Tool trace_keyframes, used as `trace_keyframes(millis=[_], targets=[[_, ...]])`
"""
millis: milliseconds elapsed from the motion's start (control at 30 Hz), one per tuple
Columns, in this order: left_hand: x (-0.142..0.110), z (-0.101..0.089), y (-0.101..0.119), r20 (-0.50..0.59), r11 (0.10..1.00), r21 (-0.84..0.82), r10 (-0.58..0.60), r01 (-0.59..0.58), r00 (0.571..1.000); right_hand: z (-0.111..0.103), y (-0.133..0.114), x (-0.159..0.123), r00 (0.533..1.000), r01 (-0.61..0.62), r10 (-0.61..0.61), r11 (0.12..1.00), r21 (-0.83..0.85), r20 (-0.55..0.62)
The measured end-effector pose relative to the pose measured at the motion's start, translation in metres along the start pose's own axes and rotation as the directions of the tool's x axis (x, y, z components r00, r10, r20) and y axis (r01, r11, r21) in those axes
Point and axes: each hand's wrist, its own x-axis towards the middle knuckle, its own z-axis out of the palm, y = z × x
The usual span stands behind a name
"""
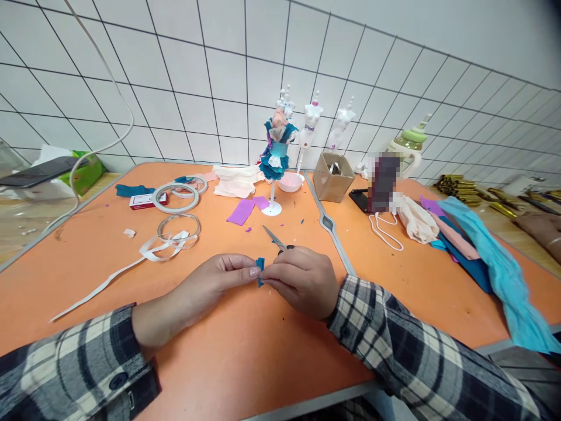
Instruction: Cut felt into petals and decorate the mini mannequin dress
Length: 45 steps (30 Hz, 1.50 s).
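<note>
The teal strip [260,264] is held over the orange table [263,356], nearer than the dressed mannequin [275,149]. A shiny object [336,169] is contained in the cardboard box [331,183]; the contents of the pink bowl [290,186] cannot be made out. The strip is pinched by closed fingertips of the left hand [221,275] and right hand [307,280].

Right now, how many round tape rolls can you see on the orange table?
3: a white roll by the red and white box, another roll partly behind it, and a third roll closer to the left hand. More could be hidden.
</note>
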Motion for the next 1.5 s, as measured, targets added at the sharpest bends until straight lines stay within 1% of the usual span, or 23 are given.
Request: trace_keyframes(millis=[100, 167, 233, 300, 333, 367, 400, 467, 533, 567, 633, 700, 733, 833, 867, 900, 1000, 1067, 1133, 1233, 1333, 1433, 1500], targets=[[0.000, -0.001, -0.002, 0.006, 0.999, -0.036, -0.008, 0.008, 1.000, 0.000, 0.000, 0.002, 0.999, 0.014, -0.012, 0.999, -0.044, 0.030], [0.000, -0.001, -0.003, -0.005, 0.999, -0.044, -0.010, 0.010, 1.000, -0.001, 0.000, 0.002, 0.999, 0.023, -0.022, 1.000, -0.018, 0.047], [0.000, -0.002, -0.004, -0.011, 0.999, -0.034, -0.003, 0.003, 1.000, -0.003, 0.000, 0.003, 1.000, 0.009, -0.009, 0.997, 0.074, 0.003], [0.000, -0.004, -0.004, 0.017, 1.000, -0.002, 0.009, -0.009, 1.000, -0.006, 0.000, 0.004, 0.996, -0.055, 0.070, 0.976, 0.211, -0.062], [0.001, -0.005, -0.004, 0.044, 1.000, 0.022, 0.014, -0.015, 0.999, -0.007, 0.001, 0.004, 0.991, -0.095, 0.118, 0.953, 0.288, -0.063], [0.001, -0.006, -0.003, 0.076, 0.999, 0.047, 0.016, -0.020, 0.997, -0.007, 0.002, 0.005, 0.987, -0.136, 0.159, 0.920, 0.367, -0.033], [0.002, -0.008, -0.002, 0.107, 0.997, 0.071, 0.018, -0.025, 0.994, -0.007, 0.004, 0.006, 0.983, -0.177, 0.182, 0.879, 0.443, 0.030], [0.003, -0.009, 0.000, 0.178, 0.993, 0.111, 0.011, -0.031, 0.984, -0.003, 0.007, 0.006, 0.966, -0.255, 0.172, 0.775, 0.578, 0.195], [0.003, -0.010, 0.003, 0.272, 0.989, 0.147, -0.010, -0.031, 0.962, 0.002, 0.010, 0.006, 0.934, -0.333, 0.143, 0.674, 0.659, 0.327], [0.004, -0.011, 0.004, 0.318, 0.985, 0.170, -0.025, -0.031, 0.948, 0.004, 0.012, 0.006, 0.921, -0.360, 0.129, 0.638, 0.681, 0.367], [0.004, -0.012, 0.004, 0.379, 0.975, 0.221, -0.055, -0.033, 0.924, 0.007, 0.013, 0.005, 0.912, -0.378, 0.113, 0.604, 0.702, 0.394], [0.004, -0.012, 0.003, 0.385, 0.964, 0.263, -0.069, -0.037, 0.920, 0.008, 0.012, 0.003, 0.900, -0.410, 0.128, 0.578, 0.706, 0.417], [0.004, -0.013, 0.003, 0.376, 0.960, 0.277, -0.073, -0.037, 0.924, 0.007, 0.012, 0.003, 0.882, -0.449, 0.150, 0.551, 0.703, 0.446], [0.005, -0.013, 0.003, 0.340, 0.959, 0.283, -0.072, -0.029, 0.938, 0.003, 0.010, 0.004, 0.804, -0.586, 0.234, 0.468, 0.662, 0.547], [0.005, -0.012, 0.003, 0.333, 0.962, 0.270, -0.067, -0.027, 0.941, 0.001, 0.010, 0.004, 0.798, -0.595, 0.248, 0.472, 0.651, 0.549], [0.005, -0.012, 0.004, 0.326, 0.968, 0.249, -0.055, -0.030, 0.944, 0.000, 0.010, 0.005, 0.809, -0.579, 0.252, 0.496, 0.647, 0.531], [0.005, -0.011, 0.006, 0.280, 0.985, 0.166, 0.008, -0.056, 0.960, 0.000, 0.010, 0.007, 0.878, -0.461, 0.205, 0.608, 0.647, 0.432], [0.006, -0.010, 0.004, 0.224, 0.986, 0.138, 0.061, -0.094, 0.973, 0.002, 0.011, 0.007, 0.910, -0.394, 0.187, 0.670, 0.629, 0.371], [0.005, -0.009, 0.002, 0.186, 0.977, 0.170, 0.096, -0.128, 0.978, 0.005, 0.011, 0.005, 0.930, -0.350, 0.192, 0.717, 0.603, 0.313], [0.004, -0.005, 0.000, 0.168, 0.944, 0.287, 0.118, -0.163, 0.979, 0.008, 0.011, 0.003, 0.953, -0.302, 0.222, 0.772, 0.559, 0.208], [0.002, -0.002, 0.000, 0.187, 0.914, 0.347, 0.153, -0.211, 0.970, 0.009, 0.010, 0.002, 0.961, -0.275, 0.239, 0.805, 0.526, 0.137], [0.003, -0.002, 0.001, 0.227, 0.914, 0.325, 0.172, -0.241, 0.959, 0.009, 0.008, 0.002, 0.965, -0.262, 0.229, 0.795, 0.546, 0.130], [0.004, -0.002, 0.002, 0.220, 0.932, 0.286, 0.164, -0.225, 0.962, 0.008, 0.005, 0.003, 0.955, -0.293, 0.259, 0.776, 0.559, 0.141]])
